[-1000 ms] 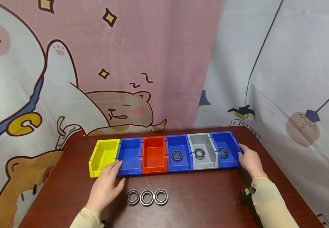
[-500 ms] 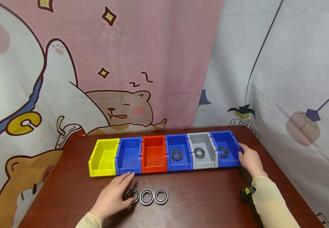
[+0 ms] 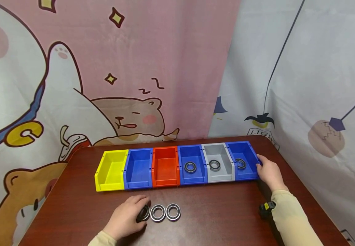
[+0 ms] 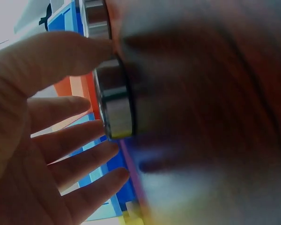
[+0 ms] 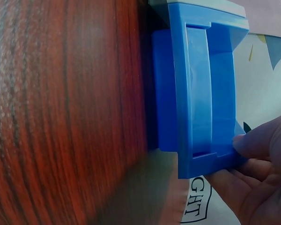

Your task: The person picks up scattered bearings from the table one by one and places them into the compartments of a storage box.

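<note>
Three ring-shaped ball bearings lie in a row on the table. My left hand [image 3: 127, 217] is around the leftmost bearing [image 3: 145, 213], thumb on the near side and fingers on the far side, partly covering it. In the left wrist view the thumb overlaps the end of this bearing [image 4: 114, 101], and the fingers are extended and spread; firm contact cannot be made out. Beside it lie the middle bearing [image 3: 158, 213] and the right bearing [image 3: 173, 212]. My right hand [image 3: 271, 174] pinches the side wall of the rightmost blue bin [image 5: 199, 93] between thumb and fingers.
Joined bins stand in a row: yellow [image 3: 111, 171], blue [image 3: 138, 169], red [image 3: 166, 167], blue [image 3: 192, 157], grey [image 3: 223, 176] and the held blue one. The three right-hand bins each contain one bearing. A printed curtain [image 3: 195, 68] hangs behind the brown table [image 3: 214, 215].
My left hand has moved from in front of the yellow and left blue bins, right and nearer, to the leftmost bearing. My right hand stays on the bin.
</note>
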`<act>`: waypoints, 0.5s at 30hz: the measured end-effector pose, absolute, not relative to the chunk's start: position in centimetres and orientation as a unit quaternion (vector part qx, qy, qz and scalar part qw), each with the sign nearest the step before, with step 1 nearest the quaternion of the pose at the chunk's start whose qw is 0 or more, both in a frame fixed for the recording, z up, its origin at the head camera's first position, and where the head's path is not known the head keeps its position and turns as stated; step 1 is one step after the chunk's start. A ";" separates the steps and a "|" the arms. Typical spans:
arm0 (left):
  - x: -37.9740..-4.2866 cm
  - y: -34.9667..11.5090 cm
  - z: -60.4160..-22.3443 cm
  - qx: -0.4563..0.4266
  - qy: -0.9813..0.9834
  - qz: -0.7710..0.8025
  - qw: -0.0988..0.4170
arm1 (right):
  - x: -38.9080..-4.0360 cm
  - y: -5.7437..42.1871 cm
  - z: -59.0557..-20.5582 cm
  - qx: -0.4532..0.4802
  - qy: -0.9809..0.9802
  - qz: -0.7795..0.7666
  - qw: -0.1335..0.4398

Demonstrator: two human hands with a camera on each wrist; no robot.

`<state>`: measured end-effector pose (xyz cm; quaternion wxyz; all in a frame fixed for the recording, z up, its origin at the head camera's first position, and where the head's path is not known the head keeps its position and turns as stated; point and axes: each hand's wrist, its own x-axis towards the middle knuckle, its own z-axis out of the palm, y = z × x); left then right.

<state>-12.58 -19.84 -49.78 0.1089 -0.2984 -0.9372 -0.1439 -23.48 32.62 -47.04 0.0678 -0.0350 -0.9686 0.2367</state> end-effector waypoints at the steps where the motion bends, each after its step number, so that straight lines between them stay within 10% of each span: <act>1: -12.6 -19.8 -49.8 -0.300 -0.937 -0.142 0.107 | -23.5 32.6 -47.0 -0.035 -0.968 0.237 0.068; 15: -12.5 -19.3 -49.8 -0.318 -0.932 -0.134 0.113 | -23.4 32.8 -47.3 -0.025 -0.967 0.240 0.083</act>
